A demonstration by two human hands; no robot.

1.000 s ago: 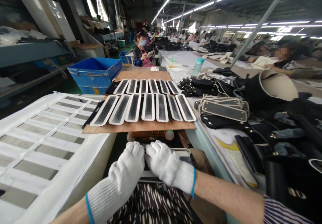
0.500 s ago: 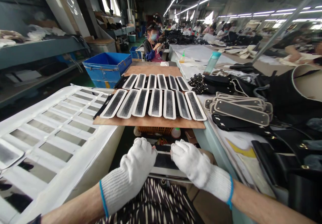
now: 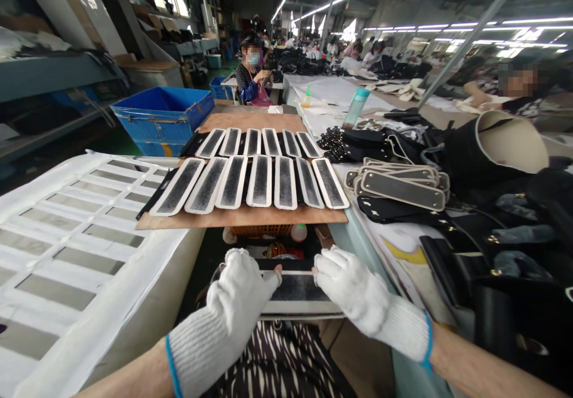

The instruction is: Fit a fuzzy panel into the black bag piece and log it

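Note:
A black panel with a white border [image 3: 298, 287] lies across my lap between my hands. My left hand [image 3: 242, 287], in a white knitted glove with a blue cuff, grips its left end, the bare thumb tip pressing on the upper face. At the opposite end my right hand [image 3: 351, 284], gloved the same way, has its fingers curled over the upper edge. The fingers beneath the panel are hidden. Just beyond, two rows of similar white-bordered panels [image 3: 259, 181] rest on black pieces on a brown board [image 3: 242, 218].
To the left, a white-covered table [image 3: 134, 261] bears grey rectangles in rows. A blue bin [image 3: 165, 111] stands behind it. Stacked grey-edged straps [image 3: 403, 189], black bag parts [image 3: 514, 261] and a teal bottle [image 3: 357, 107] occupy the right bench. A masked co-worker [image 3: 254, 76] sits ahead.
The view has swung right, so the surroundings sit further left. Both hands stay at the panel's ends; more of its face and white border shows, and my left thumb now lies on top.

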